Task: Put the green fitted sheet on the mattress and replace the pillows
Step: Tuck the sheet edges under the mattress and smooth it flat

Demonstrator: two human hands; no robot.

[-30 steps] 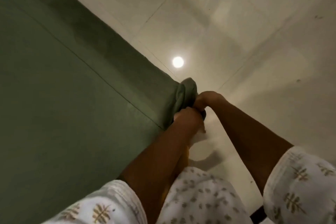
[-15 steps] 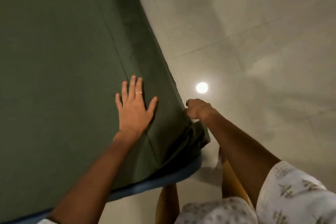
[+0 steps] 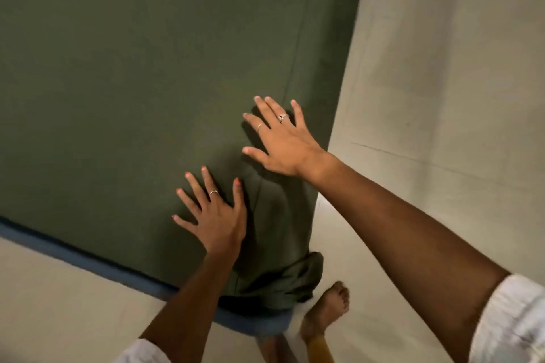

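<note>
Pressing the green fitted sheet [image 3: 132, 68], apparently: both hands, left hand [image 3: 216, 219], right hand [image 3: 284, 140], flat.

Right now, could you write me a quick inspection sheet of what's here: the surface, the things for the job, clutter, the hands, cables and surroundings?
Surface: mattress, blue edge showing along the near side and at the corner.
Job's things: green fitted sheet spread flat over the top; bunched in folds at the near corner. Pillows: nothing seen.
Clutter: nothing seen.
Hands: left hand and right hand both flat on the sheet near the corner, fingers spread; rings on both.
Cables: nothing seen.
Surroundings: pale tiled floor; bare foot beside the corner; white patterned sleeve.
</note>
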